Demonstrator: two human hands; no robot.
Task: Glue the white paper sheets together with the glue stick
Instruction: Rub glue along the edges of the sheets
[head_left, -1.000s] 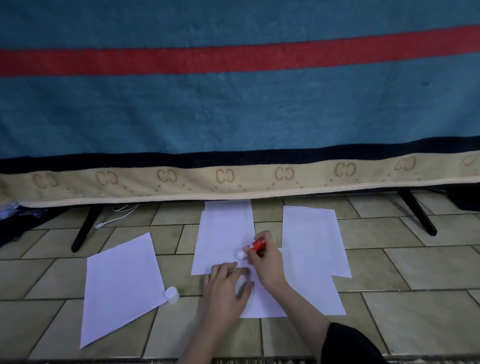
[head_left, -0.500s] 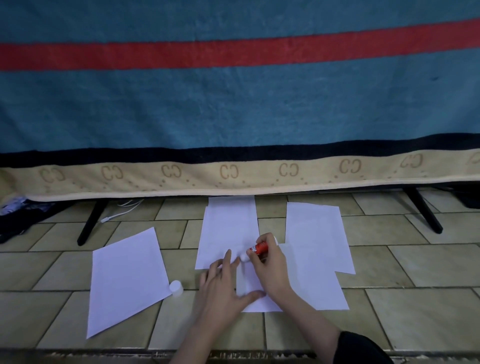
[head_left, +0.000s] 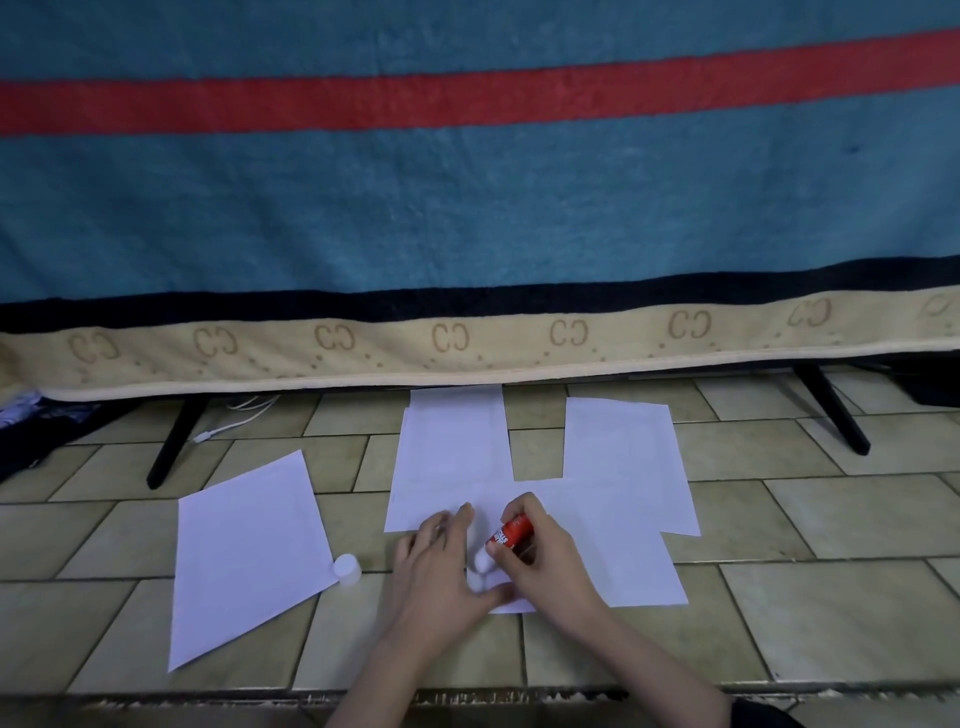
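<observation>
While the stick works: the lines below take the joined paper as the clock's centre, twelve toward the blanket.
Right hand: the right hand (head_left: 540, 558) grips the red glue stick (head_left: 511, 535), fingers curled round its barrel; the white tip points down to seven o'clock and seems to meet the paper, as spreading glue would need.
Left hand: the left hand (head_left: 436, 558) lies flat at nine o'clock of the tip, fingers spread and straight, holding nothing; I judge it pins the sheet so that the rubbing cannot drag it.
Joined sheets: the white paper sheets (head_left: 618, 514) overlap on the tiled floor (head_left: 831, 525); two reach toward twelve o'clock, lower ones join them; which edges are already stuck I cannot tell.
Spare sheet: a loose sheet (head_left: 244, 551) lies tilted at nine o'clock, apart from the rest, probably awaiting its turn.
Cap: the white cap (head_left: 347, 569) stands at that sheet's right corner, near the left hand; handy for recapping.
Backdrop: a blue blanket (head_left: 467, 208) hangs at twelve o'clock.
</observation>
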